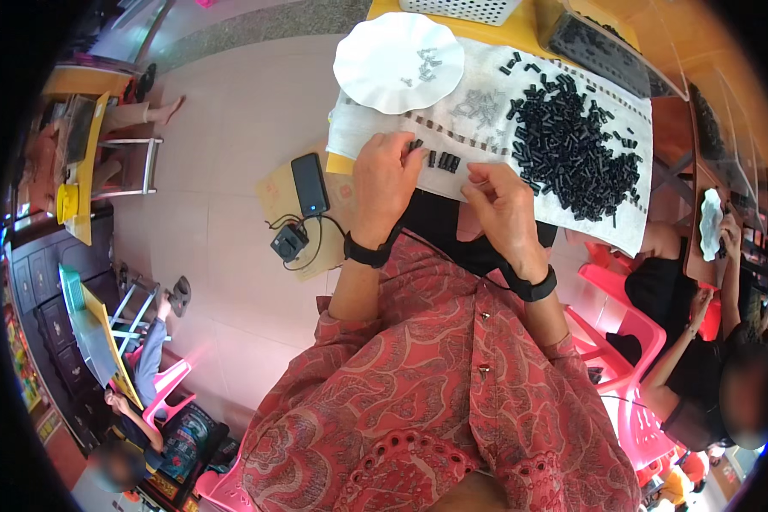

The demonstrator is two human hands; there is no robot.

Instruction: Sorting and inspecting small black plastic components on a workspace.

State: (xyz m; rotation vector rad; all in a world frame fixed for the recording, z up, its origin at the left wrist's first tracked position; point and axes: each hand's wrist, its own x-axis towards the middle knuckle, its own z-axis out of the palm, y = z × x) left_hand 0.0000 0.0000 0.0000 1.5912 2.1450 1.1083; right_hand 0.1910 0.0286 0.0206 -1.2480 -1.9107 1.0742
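My left hand [382, 181] pinches a small black cylindrical piece [416, 145] above the front edge of a white cloth [500, 64]. Just right of those fingertips, several like black pieces [449, 162] lie in a short row. My right hand [505, 209] hovers at the row's right end, thumb and fingers drawn together; anything between them is too small to make out. Beyond the hands lies a scatter of small clear pieces [480, 107]. A large heap of black pieces [572, 141] spreads over the cloth to the right.
A white scalloped plate [371, 64] with a few clear pieces sits far left on the cloth. At the back are a white perforated basket [465, 8] and a clear bin [596, 53]. A phone [310, 183] and small cabled camera [289, 243] lie on cardboard at left. Co-workers sit around.
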